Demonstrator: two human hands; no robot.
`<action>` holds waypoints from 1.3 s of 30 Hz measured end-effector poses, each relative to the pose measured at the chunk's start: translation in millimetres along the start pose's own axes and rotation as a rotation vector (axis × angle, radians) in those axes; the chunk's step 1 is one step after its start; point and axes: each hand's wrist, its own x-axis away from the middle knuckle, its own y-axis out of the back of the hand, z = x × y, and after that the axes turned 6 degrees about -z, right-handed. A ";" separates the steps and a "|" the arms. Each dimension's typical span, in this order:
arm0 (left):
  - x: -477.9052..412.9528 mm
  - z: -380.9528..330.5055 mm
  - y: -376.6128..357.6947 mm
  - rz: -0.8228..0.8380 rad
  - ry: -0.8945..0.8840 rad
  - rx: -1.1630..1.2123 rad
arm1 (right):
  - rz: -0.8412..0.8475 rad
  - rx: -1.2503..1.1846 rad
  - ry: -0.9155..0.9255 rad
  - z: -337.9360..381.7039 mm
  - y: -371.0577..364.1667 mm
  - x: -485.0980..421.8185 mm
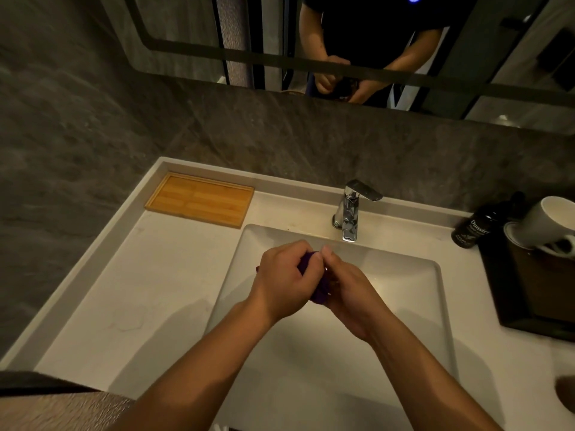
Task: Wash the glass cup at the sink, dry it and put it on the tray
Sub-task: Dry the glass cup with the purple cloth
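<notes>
Purple cloth (315,289) shows in the narrow gap between the two hands at the centre of the frame, above the white sink basin (404,306). Left hand (281,279) is curled closed, its fingers wrapped over the cloth from the left. Right hand (348,293) is also closed, pressed against the cloth from the right, thumb pointing up beside the left hand's fingers. A small glint shows between the palms; whether that is the glass cup cannot be told, since the hands and cloth cover whatever is inside.

One chrome tap (353,209) stands just behind the basin, above the hands. One bamboo tray (200,200) lies on the counter at the upper left of the frame, well apart from the hands. At the right edge sits one dark tray (529,318) holding one white mug (550,223) tipped on its side, with one dark labelled bottle (473,230) just to its left. Across the top of the frame, one mirror (186,35) reflects two arms.
</notes>
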 end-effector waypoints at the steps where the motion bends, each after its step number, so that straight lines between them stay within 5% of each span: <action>1: -0.8 -0.7 -0.4 -0.035 -0.012 0.009 | -0.003 -0.048 -0.008 -1.7 -1.7 -0.6; 7: 22.8 -1.7 -8.0 -0.293 0.049 0.261 | 0.056 -0.430 -0.267 -7.4 -7.5 -0.8; 14: 1.4 1.0 6.4 -0.014 0.018 0.043 | -0.028 -0.076 0.014 -4.7 -9.3 3.3; 21: 21.6 -2.3 -2.8 -0.341 0.076 0.312 | 0.051 -0.477 -0.262 -11.2 -14.8 2.0; 27: 12.8 10.9 4.4 -0.059 0.049 0.008 | -0.048 -0.108 -0.067 -14.6 -14.4 2.1; 34: 26.4 1.7 -2.0 -0.364 0.187 0.313 | 0.001 -0.419 -0.264 -17.4 -22.3 0.0; 39: 13.0 4.2 5.2 -0.156 0.162 0.161 | -0.086 -0.069 -0.018 -12.0 -20.1 1.2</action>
